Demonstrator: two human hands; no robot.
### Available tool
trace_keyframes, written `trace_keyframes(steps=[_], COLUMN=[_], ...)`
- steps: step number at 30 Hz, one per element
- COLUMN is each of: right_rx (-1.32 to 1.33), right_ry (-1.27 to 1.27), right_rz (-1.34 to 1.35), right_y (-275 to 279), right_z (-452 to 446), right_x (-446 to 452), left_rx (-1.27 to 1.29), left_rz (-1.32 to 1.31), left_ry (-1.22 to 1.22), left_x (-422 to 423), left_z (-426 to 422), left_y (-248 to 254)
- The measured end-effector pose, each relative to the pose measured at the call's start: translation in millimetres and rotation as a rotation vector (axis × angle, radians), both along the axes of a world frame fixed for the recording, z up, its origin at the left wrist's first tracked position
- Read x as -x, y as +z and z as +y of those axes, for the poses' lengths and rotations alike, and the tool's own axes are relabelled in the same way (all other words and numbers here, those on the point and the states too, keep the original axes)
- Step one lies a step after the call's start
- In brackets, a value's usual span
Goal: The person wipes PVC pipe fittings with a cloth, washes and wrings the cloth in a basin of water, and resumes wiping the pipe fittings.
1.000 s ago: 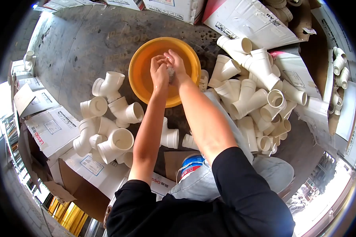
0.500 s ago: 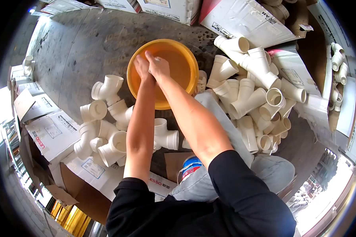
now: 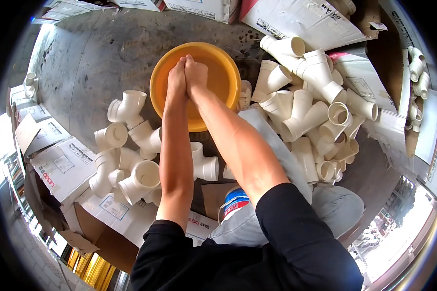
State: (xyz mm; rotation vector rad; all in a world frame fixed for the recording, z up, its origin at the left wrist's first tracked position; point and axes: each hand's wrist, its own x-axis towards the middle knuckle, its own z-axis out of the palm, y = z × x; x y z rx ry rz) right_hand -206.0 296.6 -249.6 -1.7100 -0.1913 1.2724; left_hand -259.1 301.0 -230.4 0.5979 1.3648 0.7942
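A round orange basin (image 3: pixel 235 87) rests on the floor in front of me. Over its left half, my left hand (image 3: pixel 176 78) and my right hand (image 3: pixel 195 73) are pressed side by side. The fingers of both are curled inward and closed. Whatever lies between them, if anything, is hidden by the hands. White pipe fittings (image 3: pixel 132 103) lie left of the basin, and a larger heap of white fittings (image 3: pixel 303 114) lies to its right.
Cardboard boxes stand at the left (image 3: pixel 63 165), at the top (image 3: pixel 296 22) and at the right (image 3: pixel 364 80). A blue, white and red bucket (image 3: pixel 234 203) is beside my knee (image 3: pixel 337 208). Small fittings (image 3: pixel 417 72) sit in a far-right box.
My hands have shifted left and slightly up within the basin and closed together. The pale clump seen between them a second ago is out of sight.
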Motion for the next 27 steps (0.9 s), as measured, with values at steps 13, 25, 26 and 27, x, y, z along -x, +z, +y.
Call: trace_keyframes(steps=[13,25,26,27], right_rx=[-0.344,-0.821,-0.856,-0.890], right_ry=[0.342,0.654,0.655,0.653], right_rz=[-0.261,0.148,0.186,0.223], right_y=[22.6,270.2,271.7,271.2], right_z=[17.2,10.3,11.2,14.5], right_x=[12.1,20.7,21.6,21.2], left_rx=[-0.145,-0.258,-0.285,-0.312], left_rz=[0.098,0.369,0.379,0.390], left_ry=[-0.006,-0.370,-0.364,-0.360], left_x=[29.9,128.5,146.0,163.0], left_z=[-3.9,-43.5,-49.9,-55.1], left_y=[37.5,1.8,-11.1,-24.4])
